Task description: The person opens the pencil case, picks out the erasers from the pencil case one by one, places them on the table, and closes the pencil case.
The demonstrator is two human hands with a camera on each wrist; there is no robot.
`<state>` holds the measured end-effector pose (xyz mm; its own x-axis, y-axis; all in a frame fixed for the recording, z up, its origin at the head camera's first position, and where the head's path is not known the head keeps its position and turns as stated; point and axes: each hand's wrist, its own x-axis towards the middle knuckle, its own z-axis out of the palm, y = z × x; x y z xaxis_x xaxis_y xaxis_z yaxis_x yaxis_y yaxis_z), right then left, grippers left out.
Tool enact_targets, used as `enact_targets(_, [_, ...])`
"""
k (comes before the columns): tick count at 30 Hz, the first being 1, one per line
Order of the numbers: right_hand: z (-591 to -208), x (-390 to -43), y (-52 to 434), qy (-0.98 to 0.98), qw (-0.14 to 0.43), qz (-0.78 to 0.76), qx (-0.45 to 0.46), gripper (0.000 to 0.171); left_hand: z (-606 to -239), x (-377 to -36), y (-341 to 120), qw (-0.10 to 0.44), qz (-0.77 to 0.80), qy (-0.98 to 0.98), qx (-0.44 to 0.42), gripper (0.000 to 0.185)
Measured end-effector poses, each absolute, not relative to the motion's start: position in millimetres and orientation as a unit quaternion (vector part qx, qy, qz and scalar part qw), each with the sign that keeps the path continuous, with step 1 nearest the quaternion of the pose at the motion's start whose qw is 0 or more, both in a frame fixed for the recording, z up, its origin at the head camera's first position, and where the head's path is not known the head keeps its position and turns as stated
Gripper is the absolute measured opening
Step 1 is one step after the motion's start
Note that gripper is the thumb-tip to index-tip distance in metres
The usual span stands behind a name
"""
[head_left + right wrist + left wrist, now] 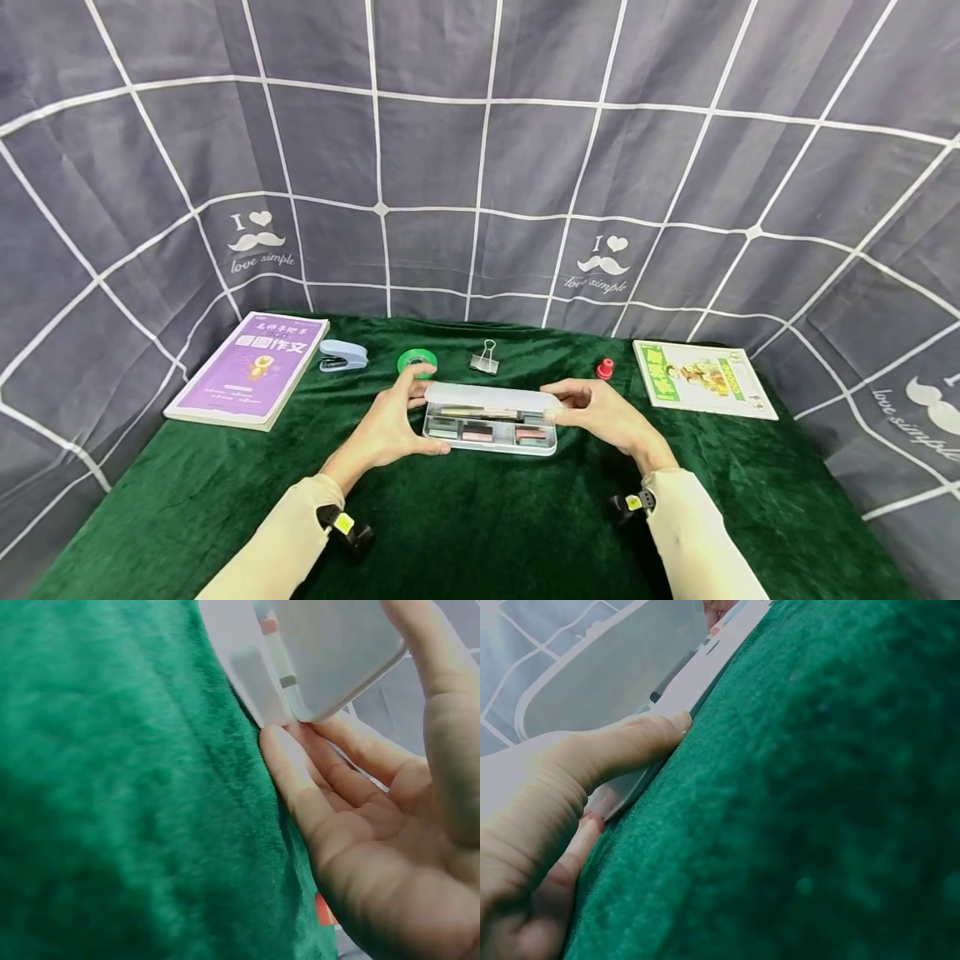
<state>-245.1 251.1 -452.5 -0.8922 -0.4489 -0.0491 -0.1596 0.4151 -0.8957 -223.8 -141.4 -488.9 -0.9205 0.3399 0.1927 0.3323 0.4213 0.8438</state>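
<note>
A white pencil case (495, 448) lies on the green cloth, its translucent lid (487, 397) raised at the back. Inside are several long, thin items like pens or pencils (480, 412) and small blocks (477, 433) in compartments; their exact kinds are hard to tell. My left hand (384, 427) holds the case's left end, thumb on the front edge, other fingers round the end and behind. At the other end, my right hand (609, 415) has its thumb against the lid. In the right wrist view its fingertips (281, 746) touch the end of the case.
Behind the case lie a green tape roll (416, 361), a binder clip (485, 358) and a small red object (604, 367). A purple book (251, 367) and a light-blue stapler (343, 355) are at left, a green-and-white book (705, 379) at right. A grey gridded curtain (435, 167) hangs behind.
</note>
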Motion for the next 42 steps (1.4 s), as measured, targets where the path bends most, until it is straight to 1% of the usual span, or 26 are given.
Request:
enact_targets(2, [-450.3, -247.7, 249.1, 0.831, 0.148, -0.511, -0.166, 0.047, -489.1, -223.7, -141.4, 0.001, 0.512, 0.837, 0.196, 0.116])
enact_targets(4, [-448.2, -250.6, 245.8, 0.829, 0.15, -0.519, -0.142, 0.051, -489.2, -223.8, -141.3, -0.001, 0.515, 0.835, 0.193, 0.109])
enact_targets(7, [-446.8, -255.7, 239.6, 0.826, 0.146, -0.534, -0.103, 0.063, -489.4, -223.8, -141.7, -0.004, 0.507, 0.84, 0.193, 0.097])
enact_targets(9, [-446.4, -258.2, 235.7, 0.825, 0.138, -0.542, -0.083, 0.072, -490.1, -224.2, -142.4, -0.002, 0.498, 0.845, 0.193, 0.093])
enact_targets(11, [-446.8, -260.0, 232.4, 0.82, 0.132, -0.553, -0.07, 0.077, -490.1, -224.5, -143.2, 0.002, 0.491, 0.85, 0.192, 0.093])
enact_targets(14, [-449.2, -260.8, 230.4, 0.808, 0.125, -0.573, -0.06, 0.079, -490.5, -225.0, -143.7, 0.007, 0.485, 0.854, 0.19, 0.098])
enact_targets(17, [-451.2, -258.7, 230.4, 0.803, 0.114, -0.583, -0.059, 0.074, -490.7, -225.0, -144.2, 0.005, 0.482, 0.854, 0.193, 0.096])
enact_targets(19, [-450.6, -256.0, 231.6, 0.808, 0.096, -0.578, -0.064, 0.069, -491.0, -224.9, -145.0, 0.002, 0.482, 0.854, 0.194, 0.093])
enact_targets(21, [-447.9, -252.4, 232.6, 0.818, 0.058, -0.567, -0.072, 0.06, -491.0, -224.9, -145.6, -0.001, 0.481, 0.855, 0.195, 0.092])
enact_targets(26, [-433.6, -239.0, 235.4, 0.833, -0.068, -0.539, -0.104, 0.026, -492.2, -225.5, -146.1, 0.0, 0.479, 0.856, 0.196, 0.093])
enact_targets(28, [-428.2, -234.0, 235.2, 0.829, -0.095, -0.536, -0.126, 0.018, -492.7, -225.7, -146.9, -0.001, 0.479, 0.855, 0.198, 0.092])
enact_targets(31, [-424.0, -228.4, 231.5, 0.826, -0.096, -0.529, -0.168, 0.015, -492.5, -225.7, -148.4, -0.004, 0.479, 0.855, 0.2, 0.092])
enact_targets(34, [-425.8, -225.5, 225.2, 0.832, -0.072, -0.51, -0.207, 0.017, -492.6, -226.1, -149.2, -0.006, 0.481, 0.853, 0.201, 0.092])
enact_targets(37, [-432.1, -224.5, 218.5, 0.848, -0.05, -0.472, -0.236, 0.019, -493.1, -226.6, -149.0, -0.007, 0.484, 0.851, 0.204, 0.091])
enact_targets(42, [-440.6, -224.2, 211.1, 0.875, -0.043, -0.388, -0.286, 0.024, -493.0, -227.2, -146.6, -0.002, 0.489, 0.847, 0.21, 0.091])
